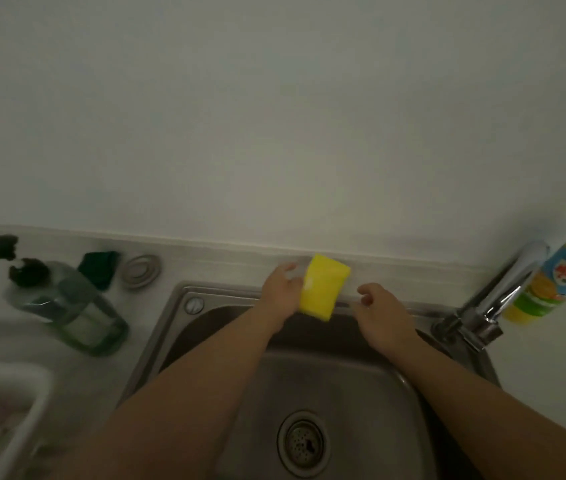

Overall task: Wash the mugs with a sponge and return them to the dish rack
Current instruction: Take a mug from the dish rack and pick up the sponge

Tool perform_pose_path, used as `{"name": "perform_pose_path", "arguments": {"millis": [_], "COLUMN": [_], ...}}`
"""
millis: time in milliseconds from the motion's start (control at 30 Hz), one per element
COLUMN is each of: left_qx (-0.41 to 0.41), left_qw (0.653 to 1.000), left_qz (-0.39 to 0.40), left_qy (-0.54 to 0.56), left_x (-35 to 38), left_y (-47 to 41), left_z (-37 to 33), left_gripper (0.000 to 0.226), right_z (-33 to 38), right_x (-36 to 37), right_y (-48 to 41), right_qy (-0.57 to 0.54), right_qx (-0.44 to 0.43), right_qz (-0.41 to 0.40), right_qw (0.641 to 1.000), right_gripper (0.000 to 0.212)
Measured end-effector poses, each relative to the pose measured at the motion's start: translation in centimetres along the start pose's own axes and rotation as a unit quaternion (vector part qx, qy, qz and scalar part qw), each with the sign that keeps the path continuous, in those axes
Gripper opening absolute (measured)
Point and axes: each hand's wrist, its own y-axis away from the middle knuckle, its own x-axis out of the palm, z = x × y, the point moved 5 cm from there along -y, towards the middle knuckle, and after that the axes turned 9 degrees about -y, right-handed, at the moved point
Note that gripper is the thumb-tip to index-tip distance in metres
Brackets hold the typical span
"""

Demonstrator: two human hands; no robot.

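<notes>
We held our left hand [280, 294] stretched forward over the far rim of the sink [157, 336], its fingers gripping the yellow sponge [325, 287] by its left edge. Just right of the sponge, our right hand [383, 315] hovered with loosely curled fingers, holding nothing. Farther right stood the faucet [503, 289] and a yellow detergent bottle [558, 271]. Left of our left arm, on the desk, were a pump bottle [70, 306] and the blurred white dish rack [8, 403].

Matt foam is seen on the sponge [323, 287] at the left hand [280, 294]; brushed metal on the sink [167, 317] beneath; glossy chrome on the faucet [512, 277] past the right hand [383, 308].
</notes>
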Motion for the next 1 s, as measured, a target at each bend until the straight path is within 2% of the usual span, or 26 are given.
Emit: {"name": "perform_pose_path", "arguments": {"millis": [33, 100, 133, 200, 267, 333, 400, 433, 467, 567, 600, 667, 833, 1000], "left_qx": [-0.068, -0.14, -0.148, -0.127, -0.077, -0.081, -0.11, -0.12, -0.116, -0.087, -0.077, -0.062, -0.045, -0.09], "left_qw": [0.994, 0.976, 0.972, 0.975, 0.99, 0.993, 0.983, 0.976, 0.969, 0.954, 0.948, 0.936, 0.908, 0.881], "left_qz": [0.007, 0.058, 0.065, 0.029, 0.003, -0.006, -0.029, -0.032, -0.029, -0.035, -0.04, -0.074, -0.186, -0.182], "left_qy": [0.084, 0.159, 0.173, 0.178, 0.121, 0.083, 0.142, 0.18, 0.217, 0.286, 0.307, 0.338, 0.374, 0.428], "left_x": [-0.3, 0.5, 0.8, 0.5, -1.0, -3.1, -6.0, -7.4, -9.0, -12.8, -14.0, -16.8, -24.2, -29.5], "left_y": [1.4, 4.5, 5.8, 7.3, 7.7, 8.4, 9.2, 9.9, 10.9, 14.3, 15.2, 17.0, 20.7, 22.0], "left_z": [0.6, 1.1, 1.1, 0.9, 0.9, 2.0, 3.5, 3.9, 3.7, 2.8, 2.7, 2.3, 2.7, 4.5], "left_gripper": [0.032, 0.024, 0.023, 0.031, 0.038, 0.063, 0.083, 0.085, 0.081, 0.038, 0.031, 0.028, 0.026, 0.027], "right_z": [0.4, 1.4, 1.8, 2.1, 2.3, 3.1, 4.8, 6.0, 7.3, 10.7, 11.7, 13.9, 20.4, 24.7], "right_x": [1.2, 4.5, 5.7, 7.1, 7.9, 9.2, 10.3, 10.8, 11.5, 14.0, 14.8, 16.3, 19.1, 21.6], "right_y": [0.5, 2.1, 2.5, 2.6, 3.2, 4.1, 5.2, 5.9, 6.8, 9.6, 10.6, 12.5, 15.6, 17.3], "right_qy": [-0.099, -0.328, -0.394, -0.428, -0.435, -0.413, -0.379, -0.371, -0.371, -0.363, -0.355, -0.336, -0.233, -0.165], "right_qx": [0.056, 0.17, 0.176, 0.141, 0.123, 0.095, 0.054, 0.039, 0.029, 0.006, -0.007, -0.037, -0.136, -0.189], "right_qz": [0.051, 0.177, 0.186, 0.112, 0.071, 0.095, 0.127, 0.148, 0.172, 0.26, 0.284, 0.316, 0.326, 0.302], "right_qw": [0.992, 0.912, 0.883, 0.886, 0.889, 0.901, 0.915, 0.916, 0.912, 0.895, 0.891, 0.887, 0.906, 0.919], "right_gripper": [0.045, 0.037, 0.033, 0.029, 0.026, 0.025, 0.024, 0.024, 0.023, 0.024, 0.025, 0.024, 0.029, 0.023]}}
